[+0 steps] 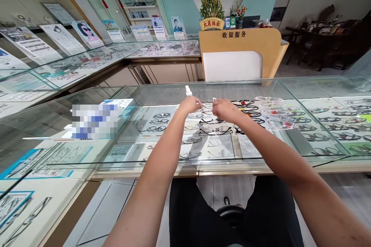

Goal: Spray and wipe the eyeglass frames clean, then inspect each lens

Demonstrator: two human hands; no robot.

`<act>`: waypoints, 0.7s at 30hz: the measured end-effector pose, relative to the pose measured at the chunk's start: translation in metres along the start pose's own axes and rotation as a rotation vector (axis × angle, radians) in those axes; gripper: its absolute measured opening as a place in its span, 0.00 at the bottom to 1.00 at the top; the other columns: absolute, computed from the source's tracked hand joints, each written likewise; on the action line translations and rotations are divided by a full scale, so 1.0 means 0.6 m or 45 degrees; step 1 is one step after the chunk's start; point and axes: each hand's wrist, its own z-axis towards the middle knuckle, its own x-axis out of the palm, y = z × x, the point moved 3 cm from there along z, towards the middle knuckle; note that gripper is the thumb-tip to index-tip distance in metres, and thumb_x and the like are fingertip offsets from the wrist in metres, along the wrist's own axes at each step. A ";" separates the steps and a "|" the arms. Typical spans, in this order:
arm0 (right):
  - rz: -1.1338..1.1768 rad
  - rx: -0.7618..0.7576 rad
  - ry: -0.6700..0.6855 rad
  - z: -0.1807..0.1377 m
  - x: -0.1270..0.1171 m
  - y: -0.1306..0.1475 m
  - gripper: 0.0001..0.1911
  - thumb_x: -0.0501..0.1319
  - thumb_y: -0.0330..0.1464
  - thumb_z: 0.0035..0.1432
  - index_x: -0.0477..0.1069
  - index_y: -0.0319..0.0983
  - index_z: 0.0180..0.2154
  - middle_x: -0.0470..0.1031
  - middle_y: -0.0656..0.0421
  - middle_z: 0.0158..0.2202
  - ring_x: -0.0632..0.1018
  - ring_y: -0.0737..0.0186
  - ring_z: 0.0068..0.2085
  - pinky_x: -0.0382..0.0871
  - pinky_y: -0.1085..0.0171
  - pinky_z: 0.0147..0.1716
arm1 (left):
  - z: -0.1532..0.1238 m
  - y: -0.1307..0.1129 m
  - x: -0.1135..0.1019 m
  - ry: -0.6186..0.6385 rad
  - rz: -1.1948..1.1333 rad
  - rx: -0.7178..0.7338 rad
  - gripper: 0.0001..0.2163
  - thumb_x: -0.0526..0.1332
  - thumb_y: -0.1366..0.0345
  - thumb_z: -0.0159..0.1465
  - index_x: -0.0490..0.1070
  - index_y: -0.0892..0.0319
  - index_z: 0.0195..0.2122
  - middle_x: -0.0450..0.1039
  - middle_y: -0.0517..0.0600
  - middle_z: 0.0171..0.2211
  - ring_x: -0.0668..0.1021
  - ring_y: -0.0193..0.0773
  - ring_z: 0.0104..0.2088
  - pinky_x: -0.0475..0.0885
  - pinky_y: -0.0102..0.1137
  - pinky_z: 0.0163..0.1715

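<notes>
My left hand is over the far part of the glass counter, fingers pinched together. Just behind it stands a white spray bottle. My right hand is a short way to the right, its fingers curled closed, with a small white bit at the fingertips. A thin line shows between the two hands, but what they grip is too small to make out. Around and below them are rows of eyeglasses, seen in the glass case. Black frames and clear frames lie to the right of my right hand.
On the left of the counter lie papers, partly blurred out, and a thin pen-like stick. More glass cases line the left and back. A wooden cashier desk with a plant stands beyond.
</notes>
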 end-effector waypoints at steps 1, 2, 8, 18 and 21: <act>-0.003 0.002 0.002 0.000 -0.001 0.000 0.13 0.61 0.23 0.70 0.86 0.35 0.41 0.85 0.47 0.50 0.78 0.47 0.53 0.63 0.56 0.49 | 0.001 0.000 0.001 0.002 -0.010 0.009 0.06 0.70 0.62 0.57 0.87 0.54 0.34 0.81 0.51 0.31 0.74 0.40 0.28 0.63 0.34 0.29; -0.005 0.004 0.004 -0.001 -0.002 0.000 0.13 0.61 0.23 0.70 0.86 0.35 0.42 0.86 0.47 0.50 0.78 0.47 0.54 0.62 0.56 0.49 | 0.001 0.000 0.001 0.008 -0.022 0.022 0.06 0.70 0.62 0.57 0.86 0.54 0.34 0.80 0.50 0.29 0.73 0.40 0.28 0.63 0.34 0.29; -0.005 0.003 0.011 -0.003 -0.004 0.008 0.13 0.61 0.24 0.71 0.86 0.34 0.41 0.86 0.46 0.50 0.78 0.44 0.55 0.62 0.54 0.50 | -0.008 -0.008 -0.011 0.007 -0.114 0.118 0.07 0.70 0.59 0.56 0.85 0.54 0.32 0.73 0.48 0.23 0.69 0.40 0.25 0.61 0.36 0.29; 0.458 0.204 -0.361 -0.055 -0.078 -0.021 0.19 0.60 0.39 0.74 0.79 0.41 0.30 0.80 0.59 0.31 0.73 0.61 0.32 0.57 0.61 0.33 | -0.070 -0.036 -0.079 -0.121 -0.346 0.189 0.12 0.70 0.52 0.58 0.84 0.55 0.35 0.70 0.46 0.23 0.65 0.36 0.23 0.58 0.34 0.28; 0.832 0.319 -0.414 -0.068 -0.087 -0.034 0.23 0.63 0.48 0.70 0.78 0.41 0.27 0.73 0.63 0.23 0.67 0.64 0.26 0.56 0.62 0.30 | -0.088 -0.051 -0.095 -0.223 -0.628 0.233 0.14 0.73 0.50 0.57 0.84 0.55 0.36 0.72 0.46 0.24 0.64 0.33 0.23 0.56 0.33 0.27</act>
